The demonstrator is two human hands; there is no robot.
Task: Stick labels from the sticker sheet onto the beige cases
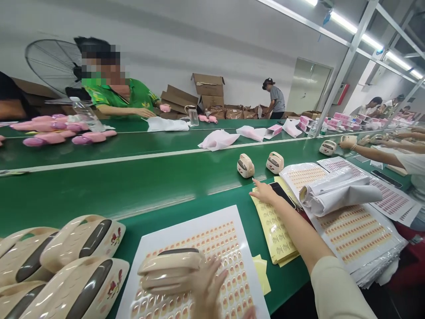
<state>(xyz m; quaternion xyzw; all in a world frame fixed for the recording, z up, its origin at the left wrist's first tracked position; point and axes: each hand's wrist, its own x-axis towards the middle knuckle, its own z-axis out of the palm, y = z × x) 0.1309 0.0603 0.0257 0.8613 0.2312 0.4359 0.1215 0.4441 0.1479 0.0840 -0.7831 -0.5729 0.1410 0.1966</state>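
My right hand [264, 193] reaches out over the yellow label sheets [274, 230], fingers stretched and apart, holding nothing. Its fingertips come close to a cream plastic unit with a handle and dark window [245, 166]; a second such unit [275, 163] stands beside that one. My left hand [207, 281], blurred, is at the right end of another cream handled unit [171, 270] and appears to grip it, though its grip is partly hidden. That unit is over a white sheet of small oval stickers [229, 248]. A bit of blurred skin shows at the bottom edge, its owner unclear.
Several cream units [83, 283] crowd the lower left. A green belt [142, 181] runs across. Sticker sheets [358, 235] and rolled plastic [341, 192] lie at right. A person in green [129, 99] works opposite among pink items [49, 128]. Another worker's arm [375, 153] is at far right.
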